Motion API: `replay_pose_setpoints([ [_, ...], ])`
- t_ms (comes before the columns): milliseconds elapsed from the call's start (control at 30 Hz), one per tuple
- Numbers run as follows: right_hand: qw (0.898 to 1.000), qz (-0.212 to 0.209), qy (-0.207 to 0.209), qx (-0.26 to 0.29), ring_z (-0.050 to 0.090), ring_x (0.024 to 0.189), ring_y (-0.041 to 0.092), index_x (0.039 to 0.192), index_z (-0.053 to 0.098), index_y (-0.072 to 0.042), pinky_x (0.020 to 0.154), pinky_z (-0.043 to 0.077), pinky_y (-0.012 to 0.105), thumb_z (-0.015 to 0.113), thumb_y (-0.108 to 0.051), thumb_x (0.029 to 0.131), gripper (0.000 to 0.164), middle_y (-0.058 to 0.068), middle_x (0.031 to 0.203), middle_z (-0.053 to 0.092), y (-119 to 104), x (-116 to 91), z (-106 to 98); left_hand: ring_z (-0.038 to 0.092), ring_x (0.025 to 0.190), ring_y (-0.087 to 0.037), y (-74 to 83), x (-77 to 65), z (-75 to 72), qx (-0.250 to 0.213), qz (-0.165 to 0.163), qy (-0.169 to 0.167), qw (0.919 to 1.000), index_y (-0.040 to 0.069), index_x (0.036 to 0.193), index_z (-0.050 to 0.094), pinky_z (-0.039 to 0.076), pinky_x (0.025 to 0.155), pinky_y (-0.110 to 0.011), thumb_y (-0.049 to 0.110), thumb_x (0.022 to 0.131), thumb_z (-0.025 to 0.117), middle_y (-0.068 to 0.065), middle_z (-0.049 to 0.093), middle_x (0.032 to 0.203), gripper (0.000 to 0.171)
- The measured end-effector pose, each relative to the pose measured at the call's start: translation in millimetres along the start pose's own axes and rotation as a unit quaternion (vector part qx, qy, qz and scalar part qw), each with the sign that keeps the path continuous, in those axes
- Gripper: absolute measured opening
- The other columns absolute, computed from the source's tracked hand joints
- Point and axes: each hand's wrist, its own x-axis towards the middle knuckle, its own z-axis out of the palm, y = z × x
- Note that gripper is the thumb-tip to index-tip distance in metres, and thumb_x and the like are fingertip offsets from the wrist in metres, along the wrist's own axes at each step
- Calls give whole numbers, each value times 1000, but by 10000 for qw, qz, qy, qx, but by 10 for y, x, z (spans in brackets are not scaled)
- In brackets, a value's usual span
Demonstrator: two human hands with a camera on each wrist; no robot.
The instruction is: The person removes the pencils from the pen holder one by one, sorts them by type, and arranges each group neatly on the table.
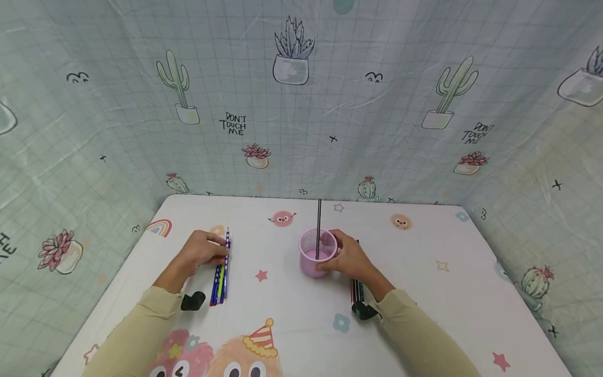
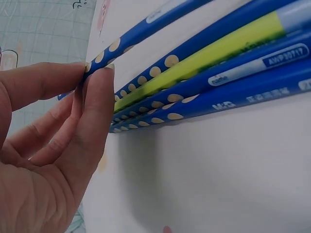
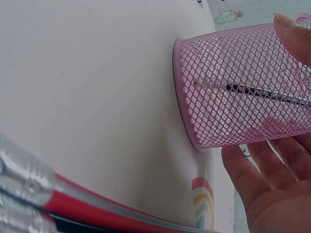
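My left hand pinches a blue pencil with pale round spots between thumb and fingertips. That pencil is lifted at an angle above several other blue spotted pencils and a yellow-green one, which lie side by side on the table. My right hand grips a pink mesh pen cup by its right side, thumb and fingers on opposite sides of its wall. Inside the cup, one thin dark pencil stands upright, reaching well above the rim.
Several dark and red striped pencils with silver ends lie on the table beneath my right wrist. The white table carries printed cartoons and stars. Patterned cloth rises behind it and on both sides. Black devices sit at both wrists.
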Motion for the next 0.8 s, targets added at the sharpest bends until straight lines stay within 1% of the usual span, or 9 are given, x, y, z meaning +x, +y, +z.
replay_pose_setpoints([
  [133,10000,40,3,-32,63,131,31,140,57,-10,111,53,52,100,-20,65,87,8,138,67,-17,-6,3,71,71,-14,-26,5,8,32,51,80,10000,-13,120,64,65,70,-31,1,93,74,-14,73,94,32],
  [367,9999,132,16,-50,62,133,31,142,56,-11,112,53,52,100,-21,66,88,8,139,66,-27,-17,8,70,70,-12,-43,21,22,375,52,248,9990,-10,111,70,64,67,-27,4,92,76,-13,75,90,24],
  [567,9999,120,1,-65,62,131,32,141,56,-10,111,53,52,100,-23,66,87,8,138,66,-28,-20,7,69,70,-12,-49,45,39,470,64,281,9985,-9,107,72,63,65,-26,3,91,77,-11,74,88,21],
  [800,10000,13,3,-11,62,131,33,141,57,-9,111,53,54,100,-22,66,87,10,138,67,-10,-18,11,66,62,-13,-32,44,67,627,-152,254,9976,-3,90,70,59,60,-25,3,86,80,-6,71,77,12],
])
